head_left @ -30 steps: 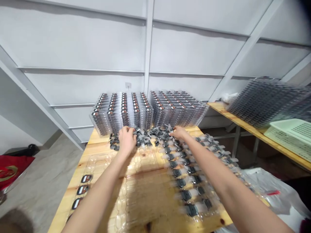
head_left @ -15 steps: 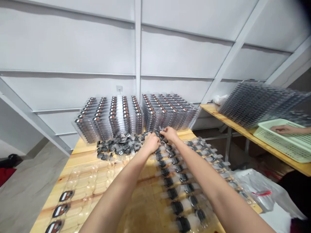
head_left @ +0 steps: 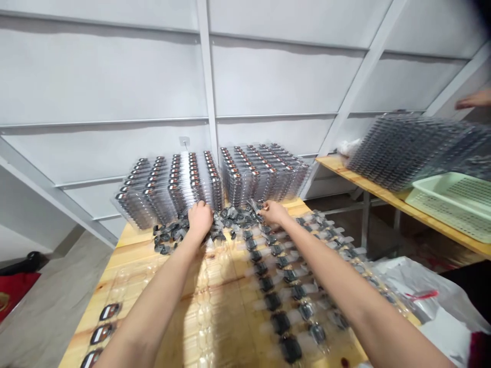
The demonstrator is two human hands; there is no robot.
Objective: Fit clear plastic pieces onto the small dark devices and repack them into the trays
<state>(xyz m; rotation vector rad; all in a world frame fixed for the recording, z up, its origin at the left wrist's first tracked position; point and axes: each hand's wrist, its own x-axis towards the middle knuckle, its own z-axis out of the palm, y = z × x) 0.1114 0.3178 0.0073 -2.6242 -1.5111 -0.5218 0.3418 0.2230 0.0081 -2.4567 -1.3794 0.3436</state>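
Note:
My left hand [head_left: 199,220] presses down on a heap of small black-and-metal parts [head_left: 172,235] at the far end of the wooden table [head_left: 132,240]. My right hand [head_left: 273,212] is at the heap's right end, its fingertips pinching near a small silvery piece [head_left: 253,206]. Behind the heap stand tall stacks of clear blister trays [head_left: 261,174] filled with dark items. Rows of similar dark parts lie in a clear blister tray [head_left: 280,291] below my right arm. Several red-and-white labelled items [head_left: 109,312] sit in a tray at the table's left edge.
On a second wooden table [head_left: 376,189] at right are a blurred stack of trays [head_left: 406,151] and a pale green plastic basket [head_left: 448,204]. A co-worker's hand [head_left: 473,99] shows top right. A white plastic bag [head_left: 418,291] lies at lower right.
My left hand has moved left onto the heap, and my right hand stays near its right end. The co-worker's hand has left the green basket and is now at the upper right.

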